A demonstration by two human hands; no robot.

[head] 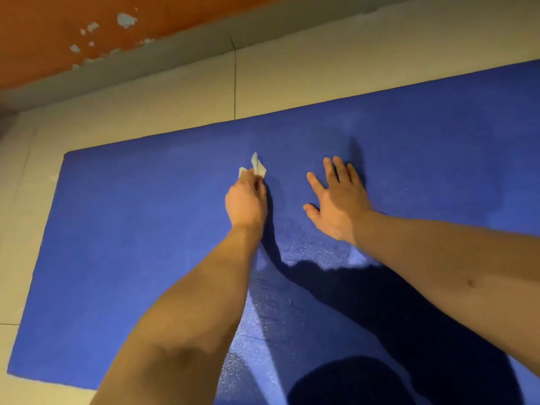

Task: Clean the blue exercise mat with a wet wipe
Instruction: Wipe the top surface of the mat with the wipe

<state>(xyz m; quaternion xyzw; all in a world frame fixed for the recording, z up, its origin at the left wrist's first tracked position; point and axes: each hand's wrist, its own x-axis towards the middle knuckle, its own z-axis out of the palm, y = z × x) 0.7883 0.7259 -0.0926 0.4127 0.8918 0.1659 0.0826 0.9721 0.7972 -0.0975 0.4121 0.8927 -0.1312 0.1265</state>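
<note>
I see my left hand curled around the wet wipe, arm outstretched; beside it, my right hand lies flat, fingers spread, on the blue mat.

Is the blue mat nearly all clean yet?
Not yet, it seems. Done: a shiny, wet-looking patch between the arms. In hand: the left hand grips the wet wipe near the middle of the blue mat, while the right hand rests flat beside it. Left: the wide left side looks matte and dry, probably not wiped yet.
</note>
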